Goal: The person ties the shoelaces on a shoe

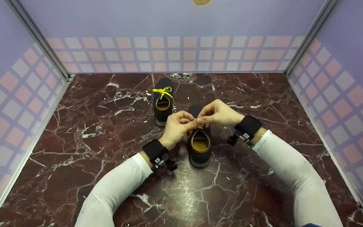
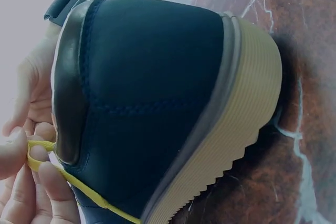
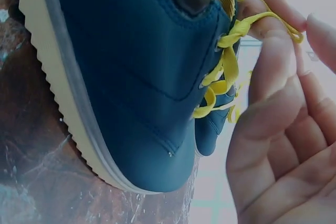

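Observation:
A dark blue lace-up shoe with a pale ridged sole stands on the floor, toe away from me. Its yellow shoelace runs through the eyelets and is crossed in a knot at the top. My left hand pinches a loop of this lace between thumb and finger above the shoe's opening. Close against it, my right hand also pinches the lace, thumb and forefinger together. Fingers partly hide the knot in the head view. In the left wrist view the shoe's heel side fills the middle.
A matching second shoe stands farther off to the left, its yellow lace tied in a bow. Small white bits lie about the dark red marble-patterned surface. Checked panels enclose the back and both sides.

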A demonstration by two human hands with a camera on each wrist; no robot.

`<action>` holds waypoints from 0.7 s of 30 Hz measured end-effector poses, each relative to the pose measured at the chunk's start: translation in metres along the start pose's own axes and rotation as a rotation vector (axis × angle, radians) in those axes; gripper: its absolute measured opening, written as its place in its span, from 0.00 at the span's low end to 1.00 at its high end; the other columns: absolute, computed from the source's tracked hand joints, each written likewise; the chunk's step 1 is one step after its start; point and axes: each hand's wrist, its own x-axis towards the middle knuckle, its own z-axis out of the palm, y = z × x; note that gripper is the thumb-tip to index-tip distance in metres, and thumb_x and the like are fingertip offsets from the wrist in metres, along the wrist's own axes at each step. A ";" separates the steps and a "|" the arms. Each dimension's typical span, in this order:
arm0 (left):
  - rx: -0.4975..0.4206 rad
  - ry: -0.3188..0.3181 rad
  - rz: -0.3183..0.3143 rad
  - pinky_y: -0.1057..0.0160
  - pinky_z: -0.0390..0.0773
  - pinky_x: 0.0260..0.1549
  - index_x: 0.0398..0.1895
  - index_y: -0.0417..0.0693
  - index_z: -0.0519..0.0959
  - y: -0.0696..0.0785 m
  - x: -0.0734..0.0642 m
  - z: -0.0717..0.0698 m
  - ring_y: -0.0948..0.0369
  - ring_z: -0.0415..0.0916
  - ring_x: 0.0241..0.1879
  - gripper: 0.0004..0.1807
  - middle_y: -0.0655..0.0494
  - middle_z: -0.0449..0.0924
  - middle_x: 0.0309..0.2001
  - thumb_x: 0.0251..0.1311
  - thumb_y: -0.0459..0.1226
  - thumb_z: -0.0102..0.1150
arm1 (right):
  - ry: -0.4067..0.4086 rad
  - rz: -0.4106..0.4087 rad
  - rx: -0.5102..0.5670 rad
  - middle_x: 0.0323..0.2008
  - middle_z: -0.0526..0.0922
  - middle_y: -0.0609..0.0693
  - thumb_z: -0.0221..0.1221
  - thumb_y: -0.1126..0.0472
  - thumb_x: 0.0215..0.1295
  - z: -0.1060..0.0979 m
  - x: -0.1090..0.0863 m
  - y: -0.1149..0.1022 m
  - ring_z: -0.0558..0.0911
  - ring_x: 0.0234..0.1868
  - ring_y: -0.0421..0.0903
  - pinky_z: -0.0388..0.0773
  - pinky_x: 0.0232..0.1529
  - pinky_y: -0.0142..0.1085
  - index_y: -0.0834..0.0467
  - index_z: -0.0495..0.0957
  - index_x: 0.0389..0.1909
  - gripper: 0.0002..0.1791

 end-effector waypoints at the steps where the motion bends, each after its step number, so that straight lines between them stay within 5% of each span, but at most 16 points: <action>1: -0.011 0.000 -0.006 0.67 0.77 0.24 0.37 0.43 0.84 0.000 0.000 0.000 0.64 0.80 0.22 0.08 0.63 0.91 0.26 0.68 0.28 0.77 | -0.002 -0.005 0.008 0.29 0.93 0.44 0.71 0.63 0.76 0.000 0.000 0.001 0.87 0.25 0.37 0.78 0.26 0.27 0.65 0.94 0.46 0.08; 7: -0.055 -0.039 -0.042 0.69 0.82 0.28 0.36 0.44 0.84 -0.001 0.004 0.002 0.66 0.84 0.25 0.09 0.63 0.90 0.25 0.67 0.27 0.77 | 0.019 -0.039 0.077 0.28 0.93 0.38 0.72 0.69 0.73 0.000 -0.004 0.008 0.87 0.25 0.35 0.78 0.25 0.26 0.71 0.92 0.44 0.07; 11: 0.004 -0.065 -0.030 0.68 0.85 0.30 0.41 0.36 0.87 0.003 0.007 -0.001 0.63 0.87 0.29 0.03 0.59 0.92 0.29 0.70 0.27 0.74 | 0.040 -0.038 0.103 0.28 0.93 0.36 0.70 0.71 0.74 0.001 -0.004 0.010 0.87 0.25 0.35 0.81 0.26 0.25 0.75 0.91 0.44 0.08; 13: 0.125 -0.067 0.018 0.67 0.86 0.32 0.45 0.34 0.89 0.008 0.008 -0.005 0.58 0.89 0.32 0.05 0.52 0.95 0.34 0.71 0.28 0.72 | 0.050 -0.032 0.106 0.28 0.93 0.36 0.69 0.71 0.75 0.001 -0.004 0.011 0.87 0.25 0.35 0.82 0.27 0.25 0.75 0.90 0.44 0.08; 17: 0.551 -0.040 0.153 0.61 0.87 0.39 0.55 0.41 0.92 0.017 0.010 -0.014 0.52 0.91 0.38 0.14 0.46 0.97 0.47 0.69 0.29 0.67 | 0.055 -0.033 0.108 0.28 0.93 0.37 0.68 0.71 0.75 0.001 -0.002 0.010 0.88 0.25 0.36 0.82 0.27 0.26 0.75 0.90 0.44 0.09; 21: 0.903 -0.063 0.210 0.48 0.89 0.46 0.65 0.45 0.90 0.019 0.013 -0.018 0.47 0.92 0.43 0.23 0.45 0.96 0.52 0.68 0.29 0.65 | 0.048 -0.039 0.106 0.28 0.93 0.36 0.68 0.71 0.75 0.001 0.000 0.008 0.88 0.26 0.37 0.82 0.27 0.26 0.75 0.90 0.45 0.09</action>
